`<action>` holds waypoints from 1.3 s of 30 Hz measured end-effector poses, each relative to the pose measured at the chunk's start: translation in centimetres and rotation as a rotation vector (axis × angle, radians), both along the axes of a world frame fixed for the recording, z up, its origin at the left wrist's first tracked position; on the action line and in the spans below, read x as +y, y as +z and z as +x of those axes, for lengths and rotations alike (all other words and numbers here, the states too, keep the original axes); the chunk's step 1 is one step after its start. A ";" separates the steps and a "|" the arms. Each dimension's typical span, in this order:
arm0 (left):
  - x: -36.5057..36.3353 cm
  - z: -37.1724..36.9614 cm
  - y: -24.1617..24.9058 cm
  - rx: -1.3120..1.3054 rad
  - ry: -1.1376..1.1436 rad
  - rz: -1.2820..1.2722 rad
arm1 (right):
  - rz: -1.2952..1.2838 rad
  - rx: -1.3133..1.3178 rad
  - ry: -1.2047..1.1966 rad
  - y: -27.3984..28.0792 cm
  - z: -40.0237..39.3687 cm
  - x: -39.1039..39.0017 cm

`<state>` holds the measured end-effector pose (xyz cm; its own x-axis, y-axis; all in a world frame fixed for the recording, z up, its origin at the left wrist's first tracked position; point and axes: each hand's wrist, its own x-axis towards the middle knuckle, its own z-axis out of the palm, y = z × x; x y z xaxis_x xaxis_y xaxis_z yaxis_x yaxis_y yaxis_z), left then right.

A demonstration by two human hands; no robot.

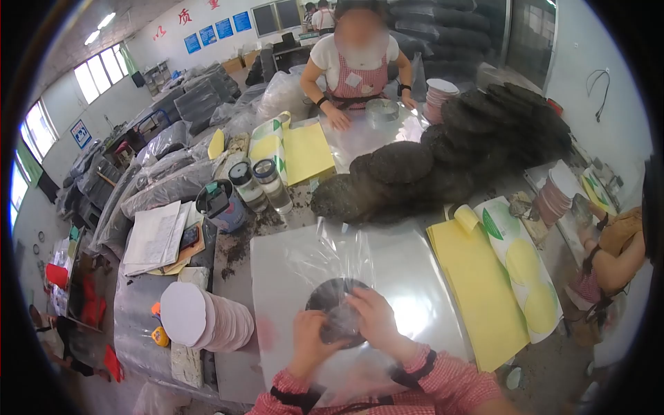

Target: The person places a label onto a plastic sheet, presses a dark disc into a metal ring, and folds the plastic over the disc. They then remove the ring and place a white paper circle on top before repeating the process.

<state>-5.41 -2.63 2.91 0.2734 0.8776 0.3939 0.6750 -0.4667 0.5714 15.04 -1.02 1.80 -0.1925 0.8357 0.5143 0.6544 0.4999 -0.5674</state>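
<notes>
A dark round disc (319, 299), apparently pressed cake-like material, lies on the shiny metal sheet (290, 263) in front of me. Clear plastic film (340, 252) covers it and spreads out beyond its far side. My left hand (311, 337) curls round the disc's near left edge, thumb and fingers gripping it through the film. My right hand (373, 315) is closed over the disc's right side, its fingertips pinching the film on top. The disc's near right part is hidden by my right hand.
A stack of round pinkish-white papers (232, 325) stands at left, yellow sheets (470, 290) at right. Dark discs (394, 164) pile up behind. Two glass jars (266, 183), a bucket (225, 207) and papers (155, 235) sit left. Co-workers (356, 62) stand opposite and right.
</notes>
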 end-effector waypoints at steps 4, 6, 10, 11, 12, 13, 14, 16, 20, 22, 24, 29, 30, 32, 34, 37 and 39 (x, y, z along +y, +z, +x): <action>2.8 -1.5 0.9 -0.388 0.006 -0.186 | -0.259 -0.223 -0.007 1.4 -1.1 0.4; 2.4 1.4 0.8 -0.400 -0.051 -0.219 | -0.244 -0.170 0.118 1.7 -0.3 0.1; 2.1 3.0 -1.4 -0.204 -0.046 -0.110 | -0.386 0.833 0.088 2.3 4.2 3.6; 1.4 3.3 -1.3 -0.358 -0.003 -0.286 | -0.304 1.088 -0.256 2.0 3.9 4.8; 1.0 3.4 -1.3 -0.344 -0.010 -0.308 | -0.317 1.100 -0.277 1.1 3.1 6.0; 1.1 3.9 -0.8 -0.481 0.058 -0.352 | -0.583 1.361 -0.197 0.0 1.9 7.9; 1.5 4.2 -0.3 -0.624 0.130 -0.377 | -0.844 1.607 -0.088 -0.5 0.7 9.5; 2.5 3.4 0.4 -0.804 0.058 -0.402 | -0.210 0.691 0.302 0.5 -1.3 7.6; 3.2 0.4 -2.8 -0.696 -0.111 -0.230 | -0.536 0.813 0.606 -5.3 0.5 5.0; 2.6 0.8 -3.3 -0.444 -0.178 -0.096 | -0.437 0.895 0.276 -2.4 -0.2 5.9; 2.3 2.1 -1.7 -0.224 -0.047 -0.018 | -0.374 0.811 -0.067 2.0 -3.0 3.7; 1.1 4.5 0.0 -0.710 0.366 -0.177 | -0.033 0.258 0.087 2.1 -3.5 -2.8; 0.8 4.0 0.0 -0.374 0.177 -0.006 | -0.042 0.187 0.100 2.0 -2.5 -3.7; 0.6 3.2 -0.7 -0.002 -0.038 0.125 | -0.162 0.187 0.131 3.1 -0.7 -3.3; 0.7 2.9 -1.3 -0.009 -0.050 0.105 | -0.149 0.196 0.048 5.7 0.1 -1.8; 0.1 3.0 -2.3 -0.092 -0.013 0.039 | -0.306 0.077 0.138 4.0 0.0 -0.2; 0.4 2.8 -1.8 -0.165 0.019 0.011 | -0.167 0.015 0.122 2.2 -0.7 -0.7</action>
<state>-2.62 -2.28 1.16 0.1872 0.8772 0.4421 0.5811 -0.4617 0.6702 14.34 -1.72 4.01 -0.2910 0.8804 0.3743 0.5855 0.4734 -0.6582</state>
